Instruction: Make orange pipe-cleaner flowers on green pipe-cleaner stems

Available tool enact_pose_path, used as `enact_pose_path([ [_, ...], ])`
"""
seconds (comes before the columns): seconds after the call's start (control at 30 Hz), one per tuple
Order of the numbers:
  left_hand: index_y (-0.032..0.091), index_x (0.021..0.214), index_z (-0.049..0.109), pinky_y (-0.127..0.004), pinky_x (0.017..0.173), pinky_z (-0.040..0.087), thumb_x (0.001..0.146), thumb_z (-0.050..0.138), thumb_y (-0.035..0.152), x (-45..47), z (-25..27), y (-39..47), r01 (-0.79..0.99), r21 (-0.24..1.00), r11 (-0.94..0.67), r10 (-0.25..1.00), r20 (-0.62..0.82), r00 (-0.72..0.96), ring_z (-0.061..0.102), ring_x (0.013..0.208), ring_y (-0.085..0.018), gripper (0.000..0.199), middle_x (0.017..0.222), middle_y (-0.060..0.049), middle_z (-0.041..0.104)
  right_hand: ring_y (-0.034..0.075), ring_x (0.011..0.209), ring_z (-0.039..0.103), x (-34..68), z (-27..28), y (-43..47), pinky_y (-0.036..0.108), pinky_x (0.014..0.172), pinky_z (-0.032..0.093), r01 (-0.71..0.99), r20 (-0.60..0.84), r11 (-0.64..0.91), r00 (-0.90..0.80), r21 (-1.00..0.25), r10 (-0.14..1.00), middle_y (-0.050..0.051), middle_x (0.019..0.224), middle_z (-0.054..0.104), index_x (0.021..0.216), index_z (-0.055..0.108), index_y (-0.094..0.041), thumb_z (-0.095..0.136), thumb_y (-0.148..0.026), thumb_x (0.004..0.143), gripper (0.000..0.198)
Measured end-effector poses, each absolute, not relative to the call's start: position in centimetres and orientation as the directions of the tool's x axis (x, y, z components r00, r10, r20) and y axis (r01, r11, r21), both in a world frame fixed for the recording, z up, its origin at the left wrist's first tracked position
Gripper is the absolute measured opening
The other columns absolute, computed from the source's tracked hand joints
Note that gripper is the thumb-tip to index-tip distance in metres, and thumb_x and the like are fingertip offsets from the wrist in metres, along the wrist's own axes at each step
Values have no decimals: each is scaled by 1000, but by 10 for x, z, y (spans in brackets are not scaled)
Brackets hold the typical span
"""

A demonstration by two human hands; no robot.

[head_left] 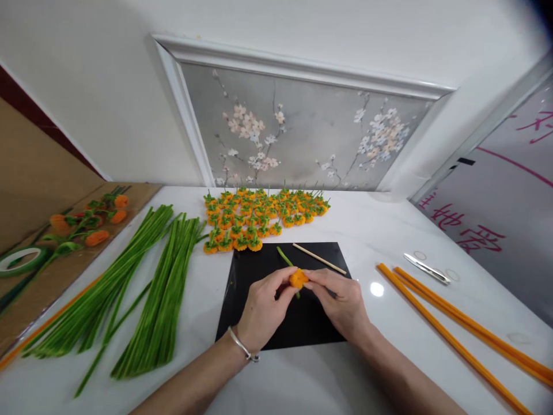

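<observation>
Over a black mat [237, 297] on the white table [363, 222], two hands are working close together on a small orange fuzzy piece [298, 279]. The left hand [263, 308] is pinching it between thumb and forefinger from one side, while the right hand [341, 301] is gripping its other edge with the fingertips, so both hands are grasping the same piece above the middle of the mat. A green stem [285, 257] is slanting behind it, its lower tip showing just beneath; whether the stem is joining the piece or only lying on the mat, I cannot tell. A pale stick [319, 258] is resting aslant near the mat's far right corner. A silver bracelet [244, 346] is circling the left wrist.

Beyond the mat, many orange flowers [237, 230] with green tops are standing in rows, the nearest ones reaching its far left edge. To the left, two bundles of green strips [161, 305] are lying side by side, and a roll of green tape [43, 256] is sitting farther out, beside some orange blooms [97, 237]. To the right, long orange strips [453, 339] are stretching toward the near corner, with a metal tool [427, 269] lying just past them.
</observation>
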State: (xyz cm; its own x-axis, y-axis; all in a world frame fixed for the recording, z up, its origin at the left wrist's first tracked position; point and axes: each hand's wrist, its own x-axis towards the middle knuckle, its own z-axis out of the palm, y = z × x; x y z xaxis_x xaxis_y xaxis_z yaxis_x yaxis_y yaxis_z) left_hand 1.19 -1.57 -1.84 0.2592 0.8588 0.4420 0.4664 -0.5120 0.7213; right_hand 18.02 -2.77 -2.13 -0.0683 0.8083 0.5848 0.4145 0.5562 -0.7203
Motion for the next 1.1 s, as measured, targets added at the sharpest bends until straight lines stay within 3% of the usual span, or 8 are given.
enact_pose_path([
  [0.2, 20, 105, 63, -23, 66, 54, 83, 58, 11, 11, -19, -16, 468, 742, -479, 877, 396, 271, 69, 69, -13, 24, 81, 1, 73, 17, 78, 71, 179, -20, -30, 28, 69, 59, 444, 657, 610, -61, -656, 751, 5, 89, 75, 95, 74, -24, 54, -11, 87, 25],
  [0.37, 23, 118, 57, -26, 74, 55, 79, 64, 15, 12, -16, -16, 370, 835, -407, 909, 333, 250, 69, 77, -15, 40, 87, 1, 72, 17, 80, 71, 179, -20, -30, 27, 73, 59, 367, 529, 487, 15, -792, 849, 3, 91, 75, 96, 74, -25, 59, -16, 84, 20],
  [0.5, 24, 125, 55, -27, 74, 57, 74, 68, 15, 10, -12, -12, 162, 936, -312, 922, 257, 290, 68, 78, -15, 53, 95, -1, 70, 18, 80, 71, 184, -19, -26, 28, 74, 59, 299, 443, 409, 55, -862, 895, 2, 92, 75, 95, 73, -24, 62, -20, 82, 17],
  [0.7, 19, 103, 69, -26, 71, 59, 81, 63, 24, 8, -8, -6, -83, 993, -83, 939, 106, 327, 67, 75, -14, 23, 96, -4, 67, 19, 77, 71, 187, -19, -24, 29, 69, 60, 232, 423, 414, -9, -880, 906, 3, 91, 75, 98, 72, -24, 59, -23, 85, 19],
  [0.83, 17, 92, 69, -28, 76, 59, 78, 69, 28, 12, -9, -6, -230, 961, 150, 941, -68, 332, 68, 85, -17, 18, 95, -5, 69, 18, 77, 70, 185, -19, -26, 31, 71, 60, 282, 425, 419, -40, -863, 904, 5, 93, 73, 103, 70, -23, 56, -22, 87, 21],
  [0.93, 18, 88, 69, -23, 74, 57, 74, 73, 25, 12, -9, -7, -272, 949, 162, 952, -78, 297, 67, 82, -14, 16, 96, -3, 69, 19, 88, 67, 183, -15, -29, 33, 79, 57, 392, 555, 524, -40, -756, 831, 8, 99, 69, 100, 70, -22, 57, -19, 87, 19],
  [1.1, 18, 87, 73, -22, 76, 56, 78, 70, 27, 11, -9, -8, -281, 938, 204, 930, -97, 353, 66, 88, -13, 14, 116, -6, 65, 18, 80, 65, 179, -7, -31, 30, 73, 56, 454, 641, 581, -28, -675, 767, 7, 87, 65, 86, 70, -21, 60, -14, 84, 13],
])
